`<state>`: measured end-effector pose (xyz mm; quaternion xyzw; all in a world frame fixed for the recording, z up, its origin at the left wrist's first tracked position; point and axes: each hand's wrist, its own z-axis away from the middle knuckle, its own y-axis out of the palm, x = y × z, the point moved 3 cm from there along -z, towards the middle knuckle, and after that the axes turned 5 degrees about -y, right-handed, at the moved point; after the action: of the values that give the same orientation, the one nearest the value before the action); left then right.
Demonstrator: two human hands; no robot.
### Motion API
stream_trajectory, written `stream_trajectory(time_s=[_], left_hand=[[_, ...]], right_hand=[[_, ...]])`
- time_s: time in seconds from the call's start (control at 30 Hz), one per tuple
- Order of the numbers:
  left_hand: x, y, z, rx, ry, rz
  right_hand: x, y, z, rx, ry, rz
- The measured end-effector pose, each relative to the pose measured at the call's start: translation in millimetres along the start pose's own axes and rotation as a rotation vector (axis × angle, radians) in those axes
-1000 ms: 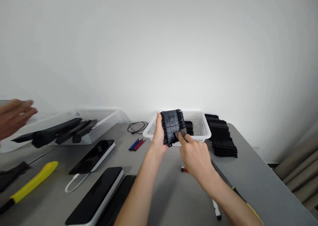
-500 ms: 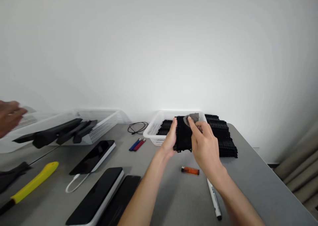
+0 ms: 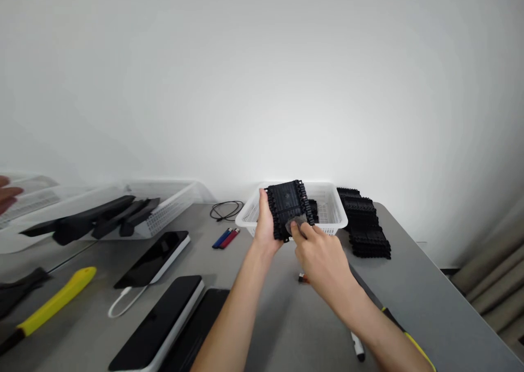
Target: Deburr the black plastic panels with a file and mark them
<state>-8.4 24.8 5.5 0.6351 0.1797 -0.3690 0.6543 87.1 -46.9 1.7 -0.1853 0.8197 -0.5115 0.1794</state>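
My left hand (image 3: 267,225) grips a black ribbed plastic piece (image 3: 285,197) by its left edge, thumb upright, over a white basket (image 3: 338,211). With its fingers closed on a small grey cloth (image 3: 295,223), my right hand (image 3: 321,252) presses against the lower part of that piece. More black pieces lie in the basket, partly hidden behind the held one. Several similar black pieces (image 3: 368,227) are stacked right of the basket. Below my right hand, an orange lighter (image 3: 303,278) is mostly covered.
Phones (image 3: 158,320), a yellow-handled tool (image 3: 61,301), two lighters (image 3: 226,238) and a black cable (image 3: 226,211) lie leftward. A basket (image 3: 172,208) holds black parts. Another person's fingers (image 3: 8,192) show at far left. A marker (image 3: 357,347) and yellow-black tool (image 3: 403,328) lie near my right forearm.
The black piece has tilted, now showing its ribbed face. My right hand and the cloth have moved left and down. The yellow-black tool now shows by my forearm. The other person's hand has shifted left.
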Motion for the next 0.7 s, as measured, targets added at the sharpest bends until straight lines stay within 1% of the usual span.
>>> stream_trajectory(time_s=[0.1, 0.17, 0.2, 0.3, 0.33, 0.37, 0.4, 0.43, 0.57, 0.63, 0.7], left_hand=[[-1.8, -0.7, -0.1, 0.01, 0.011, -0.004], [0.9, 0.7, -0.4, 0.03, 0.006, -0.011], [3.3, 1.7, -0.7, 0.04, -0.002, -0.016], [12.8, 4.6, -1.1, 0.063, -0.051, -0.039], [16.2, 5.3, -1.1, 0.074, -0.071, -0.045], [19.6, 6.1, -1.0, 0.09, -0.091, -0.047], [22.9, 6.7, -0.8, 0.108, -0.106, -0.047], [26.2, 7.4, -0.6, 0.132, -0.121, -0.046], [39.8, 10.8, 0.6, 0.221, -0.185, -0.056], [44.3, 11.8, 0.7, 0.222, -0.197, -0.06], [44.9, 11.9, 0.4, 0.195, -0.178, -0.053]], right_hand=[[-2.5, -7.0, 2.5, -0.006, 0.017, -0.092], [-9.1, -12.9, 5.0, -0.08, 0.075, -0.192], [-13.5, -16.2, 6.4, -0.151, 0.109, -0.25], [-26.1, -24.3, 10.7, -0.431, 0.178, -0.381], [-29.0, -25.4, 11.3, -0.498, 0.189, -0.391], [-30.9, -25.6, 11.3, -0.536, 0.196, -0.378], [-31.8, -25.0, 10.4, -0.541, 0.199, -0.344], [-31.9, -23.7, 8.8, -0.519, 0.202, -0.296], [-29.1, -17.5, 2.4, -0.354, 0.231, -0.081], [-27.4, -15.2, 1.1, -0.29, 0.238, -0.027], [-25.1, -12.7, 0.6, -0.235, 0.219, -0.004]])
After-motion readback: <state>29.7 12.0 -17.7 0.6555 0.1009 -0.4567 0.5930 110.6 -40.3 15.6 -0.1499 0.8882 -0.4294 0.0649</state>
